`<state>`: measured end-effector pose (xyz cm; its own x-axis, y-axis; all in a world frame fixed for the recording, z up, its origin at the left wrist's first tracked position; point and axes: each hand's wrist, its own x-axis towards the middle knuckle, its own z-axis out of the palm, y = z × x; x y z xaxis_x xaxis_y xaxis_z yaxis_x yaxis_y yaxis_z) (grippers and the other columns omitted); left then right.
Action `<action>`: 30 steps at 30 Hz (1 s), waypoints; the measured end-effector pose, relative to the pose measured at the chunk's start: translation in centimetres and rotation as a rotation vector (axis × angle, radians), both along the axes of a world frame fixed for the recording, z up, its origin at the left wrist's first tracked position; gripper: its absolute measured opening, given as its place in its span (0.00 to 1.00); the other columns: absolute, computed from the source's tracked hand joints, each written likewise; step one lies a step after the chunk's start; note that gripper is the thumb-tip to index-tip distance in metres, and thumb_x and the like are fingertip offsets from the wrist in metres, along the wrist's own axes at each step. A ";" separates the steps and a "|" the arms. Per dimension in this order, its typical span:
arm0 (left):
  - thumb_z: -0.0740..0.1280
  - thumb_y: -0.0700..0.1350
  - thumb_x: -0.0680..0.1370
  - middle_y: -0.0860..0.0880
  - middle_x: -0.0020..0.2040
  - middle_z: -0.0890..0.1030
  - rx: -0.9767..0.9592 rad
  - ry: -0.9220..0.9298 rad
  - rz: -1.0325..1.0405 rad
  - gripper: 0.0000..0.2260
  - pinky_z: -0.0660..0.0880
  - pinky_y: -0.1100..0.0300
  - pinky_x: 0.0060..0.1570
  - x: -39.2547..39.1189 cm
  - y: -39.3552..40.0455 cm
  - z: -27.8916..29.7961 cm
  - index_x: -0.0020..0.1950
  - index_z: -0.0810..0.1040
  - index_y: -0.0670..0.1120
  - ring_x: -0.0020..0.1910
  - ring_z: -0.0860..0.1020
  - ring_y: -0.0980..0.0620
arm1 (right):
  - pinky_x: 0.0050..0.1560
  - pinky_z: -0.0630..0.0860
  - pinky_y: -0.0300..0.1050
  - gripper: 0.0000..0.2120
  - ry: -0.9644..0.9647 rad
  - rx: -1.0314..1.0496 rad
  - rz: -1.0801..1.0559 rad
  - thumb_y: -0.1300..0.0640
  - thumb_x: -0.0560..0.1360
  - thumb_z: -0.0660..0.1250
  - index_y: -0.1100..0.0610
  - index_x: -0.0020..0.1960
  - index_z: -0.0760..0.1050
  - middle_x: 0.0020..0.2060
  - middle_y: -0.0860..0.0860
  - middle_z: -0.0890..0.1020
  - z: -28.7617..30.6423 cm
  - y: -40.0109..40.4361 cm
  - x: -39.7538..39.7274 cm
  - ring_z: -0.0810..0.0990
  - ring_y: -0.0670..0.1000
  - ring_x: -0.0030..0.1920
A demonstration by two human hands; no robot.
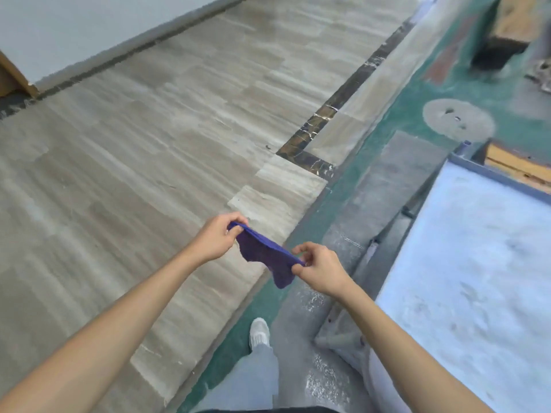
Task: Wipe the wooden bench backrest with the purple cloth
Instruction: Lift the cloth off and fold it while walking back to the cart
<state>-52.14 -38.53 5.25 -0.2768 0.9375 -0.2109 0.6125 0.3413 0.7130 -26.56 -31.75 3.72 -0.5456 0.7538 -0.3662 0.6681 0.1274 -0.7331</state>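
Note:
A purple cloth (264,254) hangs stretched between both hands above the floor, its lower edge drooping. My left hand (216,238) pinches its upper left corner with thumb and fingers. My right hand (317,268) pinches the right corner. A wooden piece with a dark end (512,22) shows at the top right, and I cannot tell whether it belongs to the bench; no backrest is plainly in view.
Grey striped floor tiles (134,144) fill the left, and a worn green floor strip (387,120) runs diagonally. A dusty light-blue table top (477,278) with a blue rim stands at right. Yellowish wooden boards (518,166) lie behind it. My shoe (259,333) stands on the green strip.

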 end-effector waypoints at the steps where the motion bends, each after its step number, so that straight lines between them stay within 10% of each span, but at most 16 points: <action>1: 0.64 0.34 0.79 0.54 0.42 0.83 0.008 0.015 -0.056 0.11 0.73 0.64 0.45 -0.1 1.3 0.1 0.48 0.82 0.48 0.40 0.80 0.62 | 0.37 0.72 0.30 0.08 -0.040 -0.010 -0.027 0.56 0.68 0.70 0.51 0.47 0.82 0.32 0.45 0.82 0.0 0.5 -0.2 0.80 0.45 0.35; 8: 0.65 0.38 0.80 0.58 0.47 0.84 -0.016 -0.009 -0.560 0.10 0.68 0.77 0.47 3.9 18.7 -0.5 0.50 0.83 0.51 0.47 0.79 0.67 | 0.38 0.69 0.47 0.08 -0.047 -0.101 -0.461 0.55 0.73 0.60 0.55 0.35 0.70 0.30 0.49 0.74 -0.5 6.4 3.4 0.72 0.53 0.35; 23: 0.61 0.44 0.67 0.62 0.31 0.78 -0.029 -0.014 -1.524 0.07 0.66 0.72 0.35 26.3 39.0 2.8 0.34 0.74 0.56 0.33 0.75 0.65 | 0.35 0.53 0.48 0.08 0.357 -0.366 -1.061 0.60 0.56 0.58 0.52 0.30 0.59 0.29 0.50 0.63 2.5 11.0 11.6 0.58 0.52 0.32; 30: 0.61 0.48 0.67 0.57 0.29 0.75 -0.164 0.049 -1.870 0.04 0.69 0.60 0.35 35.8 40.9 0.9 0.31 0.73 0.53 0.32 0.71 0.59 | 0.33 0.69 0.42 0.09 0.525 -0.472 -1.376 0.61 0.59 0.56 0.64 0.38 0.67 0.34 0.57 0.70 3.2 9.1 15.3 0.69 0.55 0.33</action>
<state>-16.38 2.39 6.13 0.9390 -0.0289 -0.3427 0.2426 -0.6507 0.7196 -11.30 -22.66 6.89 0.3102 0.6394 -0.7035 -0.2660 -0.6521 -0.7099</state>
